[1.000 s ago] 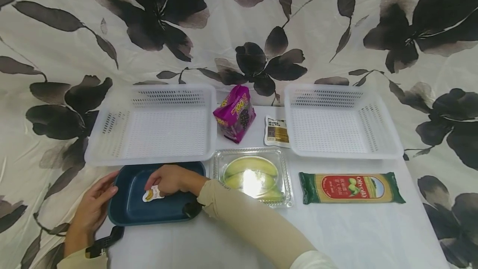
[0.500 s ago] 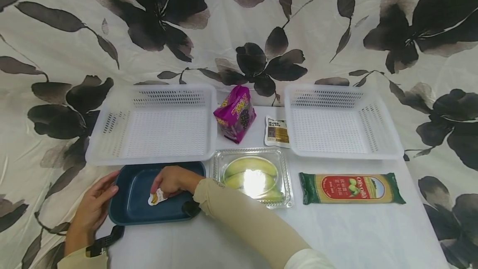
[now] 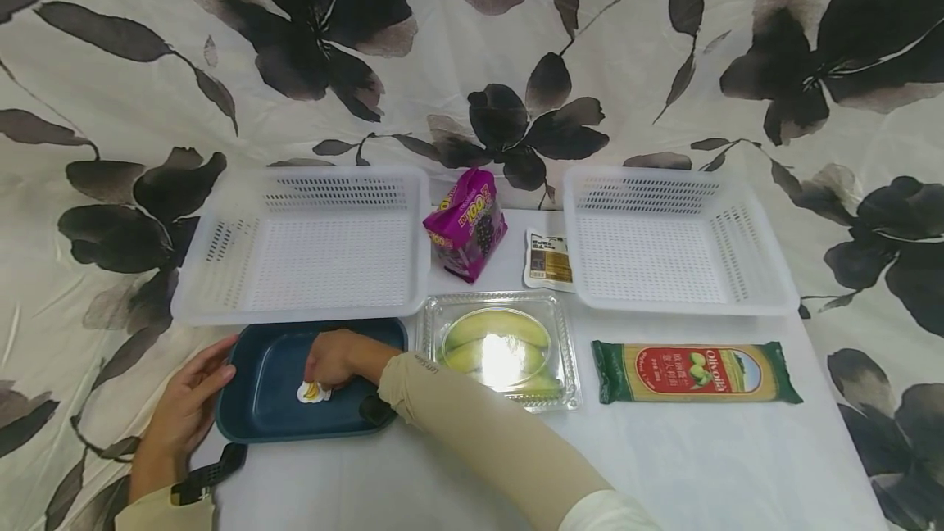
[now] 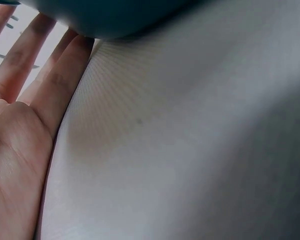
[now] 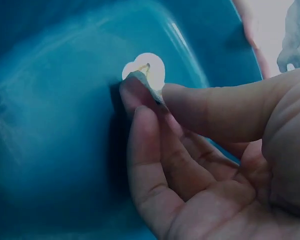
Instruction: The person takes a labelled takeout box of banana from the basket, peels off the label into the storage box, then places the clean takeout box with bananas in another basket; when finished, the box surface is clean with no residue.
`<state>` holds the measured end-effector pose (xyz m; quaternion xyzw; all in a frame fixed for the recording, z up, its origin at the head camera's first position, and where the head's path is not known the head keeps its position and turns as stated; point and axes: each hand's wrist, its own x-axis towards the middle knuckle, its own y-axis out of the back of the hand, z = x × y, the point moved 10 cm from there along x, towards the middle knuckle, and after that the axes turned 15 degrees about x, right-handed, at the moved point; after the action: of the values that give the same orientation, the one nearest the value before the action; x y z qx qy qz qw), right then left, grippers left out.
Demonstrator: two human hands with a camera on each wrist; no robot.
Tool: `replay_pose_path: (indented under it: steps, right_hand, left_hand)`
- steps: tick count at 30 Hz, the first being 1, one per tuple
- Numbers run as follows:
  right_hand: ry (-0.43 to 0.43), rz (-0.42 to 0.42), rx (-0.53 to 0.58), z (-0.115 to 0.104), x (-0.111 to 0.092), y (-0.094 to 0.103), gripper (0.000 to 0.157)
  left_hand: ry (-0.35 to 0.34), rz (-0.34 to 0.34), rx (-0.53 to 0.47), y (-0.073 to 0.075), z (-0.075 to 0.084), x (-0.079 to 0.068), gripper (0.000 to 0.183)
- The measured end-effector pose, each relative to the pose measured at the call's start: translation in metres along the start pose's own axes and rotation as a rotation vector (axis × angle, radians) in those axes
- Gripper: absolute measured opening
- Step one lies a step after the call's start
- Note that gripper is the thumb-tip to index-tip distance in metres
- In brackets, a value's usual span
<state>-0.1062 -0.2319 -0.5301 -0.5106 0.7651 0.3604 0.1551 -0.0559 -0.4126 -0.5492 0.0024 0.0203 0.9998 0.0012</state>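
My right hand [image 3: 332, 357] is inside the dark blue tray [image 3: 258, 383], knuckles up. Between its thumb and fingertips it pinches a small white sticker [image 3: 314, 392] with a yellow banana picture. In the right wrist view the sticker [image 5: 152, 72] stands out past the fingertips, close over the tray floor, its near part bent up. At the tray's left end, my left hand [image 3: 188, 400] touches the rim with thumb and fingers. The left wrist view shows these fingers [image 4: 20, 62] stretched nearly straight against the tray's side [image 4: 120, 20].
A clear box of bananas [image 3: 497, 351] sits right of the tray, with a pasta packet [image 3: 696, 371] farther right. Two white baskets [image 3: 302, 318] [image 3: 686, 303] stand behind. Between them are a purple snack bag [image 3: 468, 228] and a small flat packet [image 3: 548, 260].
My right hand has shifted slightly right within the tray, and the sticker has moved right and a little nearer with it. My left hand stays at the rim.
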Motion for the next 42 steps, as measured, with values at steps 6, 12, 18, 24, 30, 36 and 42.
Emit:
replay_pose_path:
  steps: [6,12,18,24,30,36,42]
  right_hand:
    - [0.001,-0.031,0.02,-0.002,0.001,-0.005,0.027]
    - [-0.021,-0.05,0.078,0.001,0.002,-0.007,0.027]
    - [-0.038,-0.057,0.046,0.005,0.001,-0.006,0.03]
    - [0.002,-0.049,-0.016,0.002,-0.003,-0.001,0.027]
    - [0.048,-0.017,-0.132,-0.002,-0.001,0.003,0.027]
    - [0.024,0.013,-0.178,-0.003,-0.001,0.007,0.027]
    - [-0.021,0.006,-0.194,0.001,-0.001,0.007,0.034]
  left_hand:
    - [-0.012,0.0,0.006,0.0,0.001,0.0,0.052]
    - [-0.015,-0.002,0.017,0.001,0.0,0.0,0.053]
    - [-0.007,0.002,0.011,0.001,-0.002,0.0,0.053]
    - [-0.003,0.008,0.011,0.002,-0.002,0.0,0.053]
    - [-0.001,0.014,0.021,0.003,-0.002,0.001,0.053]
    - [0.004,0.018,0.026,0.003,-0.003,0.0,0.053]
    - [-0.009,0.023,0.045,0.004,-0.002,0.0,0.053]
